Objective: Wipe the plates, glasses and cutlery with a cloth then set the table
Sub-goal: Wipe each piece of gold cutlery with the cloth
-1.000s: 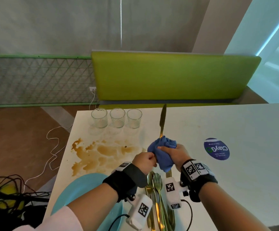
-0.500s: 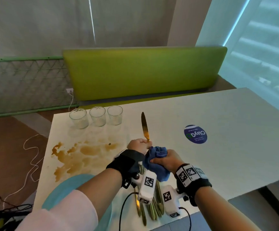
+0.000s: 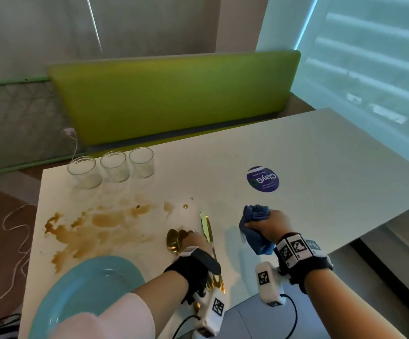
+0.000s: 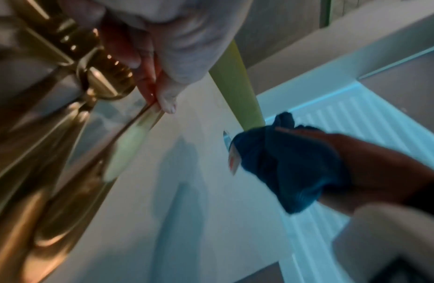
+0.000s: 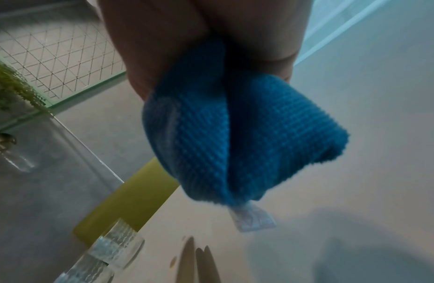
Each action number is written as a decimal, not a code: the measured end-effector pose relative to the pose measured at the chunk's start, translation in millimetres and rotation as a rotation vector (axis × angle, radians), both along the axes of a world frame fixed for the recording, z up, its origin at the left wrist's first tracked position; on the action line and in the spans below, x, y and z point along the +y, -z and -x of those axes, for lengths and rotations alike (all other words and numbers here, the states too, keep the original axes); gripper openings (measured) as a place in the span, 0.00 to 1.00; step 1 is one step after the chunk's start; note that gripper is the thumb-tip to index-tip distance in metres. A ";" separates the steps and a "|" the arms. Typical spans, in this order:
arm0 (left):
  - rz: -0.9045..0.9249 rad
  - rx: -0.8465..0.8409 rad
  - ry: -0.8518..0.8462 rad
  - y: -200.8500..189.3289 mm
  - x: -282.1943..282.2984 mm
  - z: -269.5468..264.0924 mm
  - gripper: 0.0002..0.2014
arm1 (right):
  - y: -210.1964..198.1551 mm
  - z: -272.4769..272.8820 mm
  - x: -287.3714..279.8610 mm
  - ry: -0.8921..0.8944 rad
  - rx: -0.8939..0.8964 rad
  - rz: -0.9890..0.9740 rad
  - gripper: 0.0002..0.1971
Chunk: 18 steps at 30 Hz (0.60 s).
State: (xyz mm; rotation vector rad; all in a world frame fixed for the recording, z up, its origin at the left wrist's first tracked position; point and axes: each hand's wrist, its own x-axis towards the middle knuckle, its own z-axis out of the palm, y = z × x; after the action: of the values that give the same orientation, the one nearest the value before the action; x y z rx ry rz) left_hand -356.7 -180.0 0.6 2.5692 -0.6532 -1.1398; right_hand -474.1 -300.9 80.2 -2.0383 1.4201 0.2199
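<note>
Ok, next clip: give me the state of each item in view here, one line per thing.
knife: flat on the table, left hand holding its handle
cloth: bunched up, gripped in the right hand, off the knife
spoons: lying beside the knife
glasses: three upright in a row, empty
plate: flat at the near-left corner
table: brown spill spread over its left part

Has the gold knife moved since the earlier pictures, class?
Yes. The gold knife was held up toward the glasses; now it lies low with the other cutlery, the left hand on it.
</note>
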 end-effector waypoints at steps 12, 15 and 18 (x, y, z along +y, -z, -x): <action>0.053 -0.177 0.050 1.9 -0.4 6.4 0.17 | 9.5 -11.5 10.4 0.095 -0.302 -0.141 0.09; 0.312 0.182 -0.182 -27.4 -6.0 -6.9 0.25 | 10.8 -14.7 12.6 0.288 -0.720 -0.431 0.05; 0.467 0.792 -0.414 -56.5 4.4 -20.3 0.30 | 7.3 -19.5 18.2 0.347 -1.086 -0.793 0.17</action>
State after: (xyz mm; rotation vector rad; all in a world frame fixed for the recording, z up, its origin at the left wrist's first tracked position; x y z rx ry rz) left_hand -336.4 -175.7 57.1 1.5679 -0.1481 -1.4756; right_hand -454.6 -282.7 72.9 -0.9284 0.7456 -0.3782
